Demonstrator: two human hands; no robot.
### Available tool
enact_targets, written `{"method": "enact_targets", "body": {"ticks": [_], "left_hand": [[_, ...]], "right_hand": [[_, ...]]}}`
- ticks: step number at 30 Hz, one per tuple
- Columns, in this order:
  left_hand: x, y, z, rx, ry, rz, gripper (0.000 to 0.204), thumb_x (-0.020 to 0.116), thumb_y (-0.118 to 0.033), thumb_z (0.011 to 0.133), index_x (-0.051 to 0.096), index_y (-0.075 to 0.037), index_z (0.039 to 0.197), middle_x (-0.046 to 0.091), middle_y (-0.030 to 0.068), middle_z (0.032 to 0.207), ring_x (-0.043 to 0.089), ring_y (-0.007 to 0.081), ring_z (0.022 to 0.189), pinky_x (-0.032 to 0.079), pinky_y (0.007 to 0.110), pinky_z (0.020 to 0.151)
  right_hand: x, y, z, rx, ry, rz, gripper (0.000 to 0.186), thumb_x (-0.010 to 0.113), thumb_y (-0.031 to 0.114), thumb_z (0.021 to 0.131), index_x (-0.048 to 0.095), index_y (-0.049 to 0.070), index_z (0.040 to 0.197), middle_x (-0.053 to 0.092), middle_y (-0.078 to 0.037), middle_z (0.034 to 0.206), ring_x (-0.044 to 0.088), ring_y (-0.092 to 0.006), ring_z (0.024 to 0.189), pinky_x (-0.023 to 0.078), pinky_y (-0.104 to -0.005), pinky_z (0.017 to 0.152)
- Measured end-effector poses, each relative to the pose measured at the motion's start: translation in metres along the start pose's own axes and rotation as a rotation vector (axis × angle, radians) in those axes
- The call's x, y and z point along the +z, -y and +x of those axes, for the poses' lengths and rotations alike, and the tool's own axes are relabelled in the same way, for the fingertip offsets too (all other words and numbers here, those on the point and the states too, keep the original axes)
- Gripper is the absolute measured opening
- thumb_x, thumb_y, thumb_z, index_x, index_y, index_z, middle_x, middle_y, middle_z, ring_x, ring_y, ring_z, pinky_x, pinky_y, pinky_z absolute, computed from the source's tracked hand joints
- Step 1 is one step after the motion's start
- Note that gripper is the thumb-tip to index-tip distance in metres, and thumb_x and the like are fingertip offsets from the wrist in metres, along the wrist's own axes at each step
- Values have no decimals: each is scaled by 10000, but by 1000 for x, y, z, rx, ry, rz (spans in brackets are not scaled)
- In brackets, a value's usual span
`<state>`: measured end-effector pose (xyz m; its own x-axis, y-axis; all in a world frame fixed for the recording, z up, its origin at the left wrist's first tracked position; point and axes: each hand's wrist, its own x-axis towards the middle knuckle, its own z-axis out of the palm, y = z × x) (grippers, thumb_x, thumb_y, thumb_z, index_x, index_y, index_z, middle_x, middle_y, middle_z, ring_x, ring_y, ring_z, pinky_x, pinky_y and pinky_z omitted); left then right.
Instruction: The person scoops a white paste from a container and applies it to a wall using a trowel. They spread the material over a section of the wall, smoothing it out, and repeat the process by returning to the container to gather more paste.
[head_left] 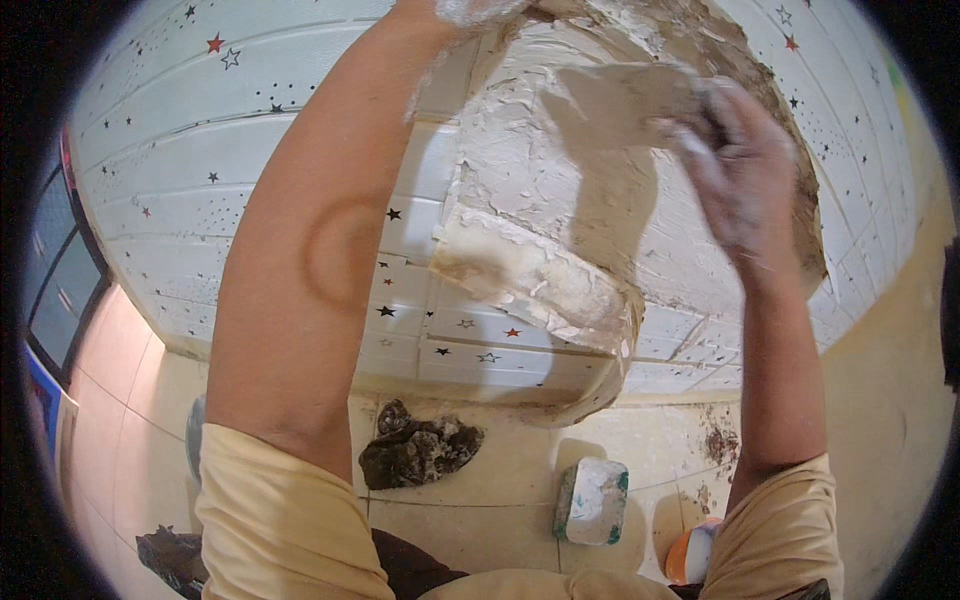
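Observation:
In front of me a wall covering (270,140), white with printed stars, surrounds a broad patch of rough pale plaster (520,130). My right hand (745,165), whitened and a little blurred, is closed on a flat, plaster-smeared scraper (620,105) held against or close to the patch. A shadow falls below the blade. My left hand (480,10) reaches up to the patch's upper left edge. White material coats it, and its fingers are cut off by the picture's top. A torn strip of covering (535,280) hangs at the patch's lower edge.
On the tiled floor (450,520) below lie a crumpled black plastic bag (415,447) and a green-edged tub (595,500) with white residue. An orange and white object (690,553) sits by my right sleeve. Another dark bag (172,560) is at lower left. Crumbs dot the floor at right.

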<state>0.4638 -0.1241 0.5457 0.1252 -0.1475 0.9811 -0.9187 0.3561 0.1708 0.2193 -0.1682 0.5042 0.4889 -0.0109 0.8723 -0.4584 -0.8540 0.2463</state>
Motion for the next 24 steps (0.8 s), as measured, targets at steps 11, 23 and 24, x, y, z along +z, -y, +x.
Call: {"method": "enact_targets", "body": {"ticks": [11,23,24], "left_hand": [[3,-3,-2,-77,26,-141,282,715,-278,725,585,-28,717,627,165,674,622,295,624,483,373,593],[2,-1,0,-1,-45,54,294,700,-304,725,592,-30,727,616,169,695,610,329,682,472,398,635],[3,0,0,9,-48,72,293,701,-304,725,593,-32,727,617,168,698,610,328,685,471,398,637]], "right_hand": [[36,57,-22,-289,387,-118,151,611,80,704,603,65,854,580,-126,829,620,-322,717,509,-416,612],[1,38,17,-165,191,23,272,646,39,711,579,-4,971,555,-177,852,563,-374,829,478,-407,763],[5,47,12,-204,232,56,275,645,39,709,579,-6,972,553,-179,855,563,-374,832,478,-411,763]]}}
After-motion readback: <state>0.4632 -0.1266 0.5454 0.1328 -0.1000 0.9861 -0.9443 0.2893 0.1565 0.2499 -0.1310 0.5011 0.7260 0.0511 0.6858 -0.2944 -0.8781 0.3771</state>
